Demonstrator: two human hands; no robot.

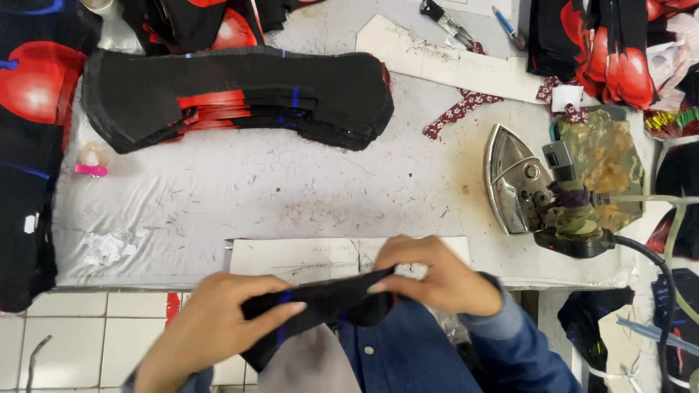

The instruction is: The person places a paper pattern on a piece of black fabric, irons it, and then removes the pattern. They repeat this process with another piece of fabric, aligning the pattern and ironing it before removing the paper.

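Note:
Both of my hands hold one black fabric piece (328, 300) with a thin blue line, just below the near edge of the table. My left hand (218, 320) grips its left end with the thumb on top. Its right end is pinched by my right hand (433, 275), fingers curled over the cloth. Under my hands lies a pale cardboard pattern (306, 256) at the table's front edge. Farther back sits a stack of black cut fabric pieces (240, 98) with red and blue showing in the layers.
A steel iron (535, 189) with a camouflage-wrapped handle rests at the right, its cord trailing off the edge. Another cardboard pattern (451, 62), scissors (448, 22) and a pen (506, 25) lie at the back. Red-and-black printed cloth (33, 94) heaps around the worn white table cover (240, 196).

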